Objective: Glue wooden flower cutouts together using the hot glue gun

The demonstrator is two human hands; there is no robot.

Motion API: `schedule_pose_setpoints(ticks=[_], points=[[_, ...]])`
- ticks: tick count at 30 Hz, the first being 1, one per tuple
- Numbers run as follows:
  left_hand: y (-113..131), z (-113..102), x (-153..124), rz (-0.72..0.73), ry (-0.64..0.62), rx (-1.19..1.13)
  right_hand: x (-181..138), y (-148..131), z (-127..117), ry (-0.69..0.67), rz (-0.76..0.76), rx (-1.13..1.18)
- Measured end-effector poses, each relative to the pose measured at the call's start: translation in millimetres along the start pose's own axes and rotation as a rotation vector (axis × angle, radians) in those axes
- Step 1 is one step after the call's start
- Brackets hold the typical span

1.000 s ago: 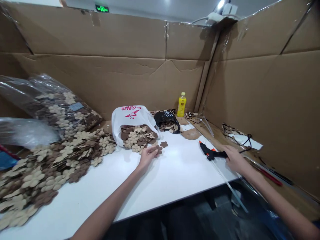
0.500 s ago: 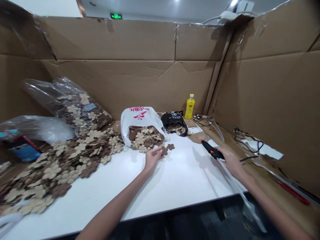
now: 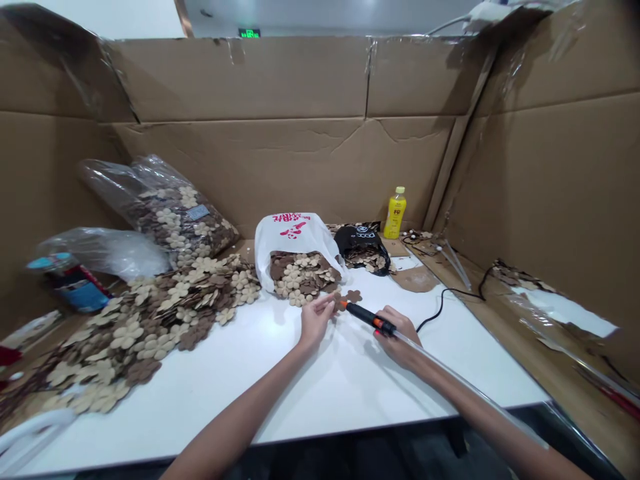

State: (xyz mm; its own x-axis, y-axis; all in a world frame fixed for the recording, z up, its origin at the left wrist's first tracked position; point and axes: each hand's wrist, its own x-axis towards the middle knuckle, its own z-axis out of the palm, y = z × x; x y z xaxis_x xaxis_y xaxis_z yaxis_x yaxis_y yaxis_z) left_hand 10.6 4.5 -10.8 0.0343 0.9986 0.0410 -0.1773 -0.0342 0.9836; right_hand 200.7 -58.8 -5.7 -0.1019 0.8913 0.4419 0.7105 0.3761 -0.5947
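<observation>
Pinched between the fingers of my left hand point(image 3: 315, 322) is a brown flower-shaped piece point(image 3: 341, 301), held just above the white table. My right hand point(image 3: 399, 335) is wrapped round a black hot glue gun point(image 3: 367, 316) with an orange tip. That tip is at the flower piece, close to my left fingertips; whether it touches I cannot tell. A long clear glue stick point(image 3: 465, 375) sticks out of the gun's back, running along my right forearm. Another brown flower point(image 3: 354, 296) shows just beyond the held one.
A white plastic bag point(image 3: 297, 233) and a black bag point(image 3: 361, 240) spill flower pieces. Left lies a large heap of flowers point(image 3: 165, 307) before a clear bag point(image 3: 187, 217). A yellow bottle point(image 3: 395, 215) stands at the back. Cardboard walls point(image 3: 250, 160) enclose the table point(image 3: 200, 393); a black cord point(image 3: 443, 300) trails right.
My right hand has brought the glue gun leftward, its tip now at the flower in my left hand. The left hand keeps its pinch. The whole view has shifted slightly.
</observation>
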Motion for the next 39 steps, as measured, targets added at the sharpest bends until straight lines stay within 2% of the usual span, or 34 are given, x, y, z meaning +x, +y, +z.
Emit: schedule_pose_setpoints(ticks=[8,39], points=[[-4.5,0.8,2.6,0.037,-0.006,0.006,0.3,0.4,5.1,-0.003,0.027,-0.065],[3.3,4.8,-1.9,0.089,-0.029,0.067,1.9,0.9,2.2,0.023,0.049,-0.003]])
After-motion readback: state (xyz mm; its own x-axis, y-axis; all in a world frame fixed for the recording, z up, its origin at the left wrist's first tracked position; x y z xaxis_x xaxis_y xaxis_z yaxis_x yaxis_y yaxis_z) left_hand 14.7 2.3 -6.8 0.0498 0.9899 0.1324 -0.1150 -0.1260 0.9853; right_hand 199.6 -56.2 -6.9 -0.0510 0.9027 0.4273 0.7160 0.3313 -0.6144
